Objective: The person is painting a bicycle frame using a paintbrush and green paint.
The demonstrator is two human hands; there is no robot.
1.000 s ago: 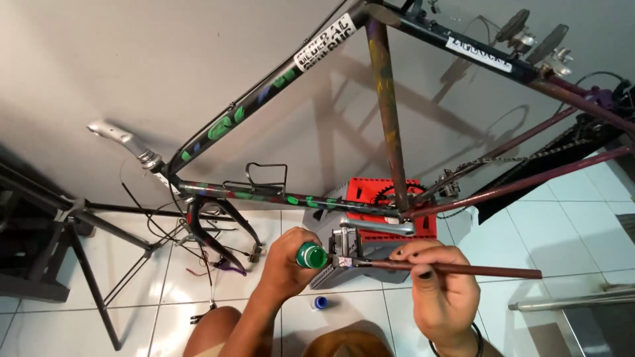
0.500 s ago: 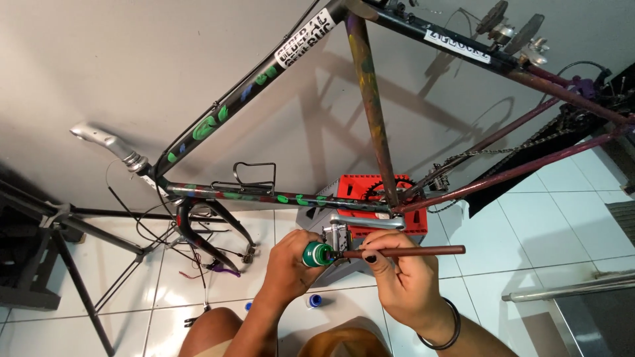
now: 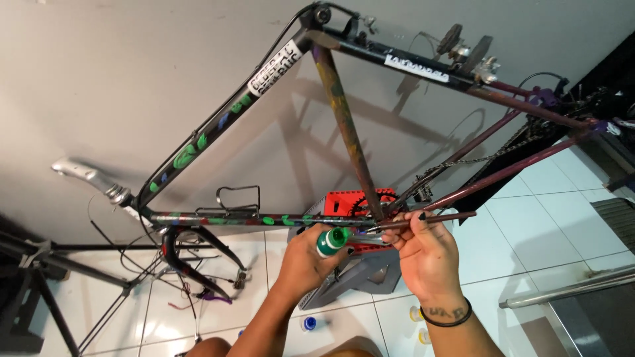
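Observation:
A dark bicycle frame (image 3: 337,109) with green and blue painted spots hangs upside down in front of a grey wall. My left hand (image 3: 305,259) grips a tool with a green handle (image 3: 333,240), its tip pointing at the bottom bracket area. My right hand (image 3: 426,254) holds the dark crank arm (image 3: 433,219) near the chainring (image 3: 360,198), fingers pinched around it. The chain (image 3: 483,155) runs back along the purple stays to the right.
A red box (image 3: 340,201) and a grey stand (image 3: 357,281) sit under the frame on the white tiled floor. Small bottles (image 3: 309,324) stand on the tiles. Black stand legs (image 3: 46,277) are at the left, loose cables by the fork (image 3: 192,258), a metal rail (image 3: 569,291) at right.
My view shifted so the frame sits more to the right and higher. My right hand moved up along the crank arm toward the bottom bracket. The left hand keeps the green-handled tool there.

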